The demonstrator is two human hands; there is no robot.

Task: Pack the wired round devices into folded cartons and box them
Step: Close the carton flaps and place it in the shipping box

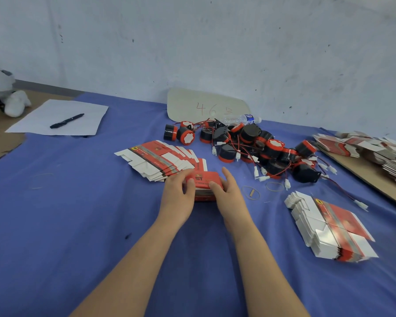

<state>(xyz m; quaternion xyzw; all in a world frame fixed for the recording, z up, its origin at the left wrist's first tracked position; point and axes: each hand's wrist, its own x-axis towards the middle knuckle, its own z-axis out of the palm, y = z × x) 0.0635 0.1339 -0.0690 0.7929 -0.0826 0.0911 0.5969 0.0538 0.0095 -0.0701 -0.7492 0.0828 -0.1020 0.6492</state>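
A small red carton (203,182) stands on the blue cloth between my hands. My left hand (177,194) grips its left side, thumb curled over the top edge. My right hand (229,193) grips its right side, thumb on the top face. Behind it to the right lies a heap of black and red round devices (258,148) with red wires and white plugs. A fanned stack of flat red and white cartons (157,160) lies just left of the carton. Another flat stack (329,226) lies at the right.
Rubber bands (252,192) lie right of my right hand. More flat cartons (370,152) sit on brown cardboard at the far right. A water bottle (241,119) and a cardboard sign (204,106) lean at the wall. White paper with a black pen (66,121) lies far left.
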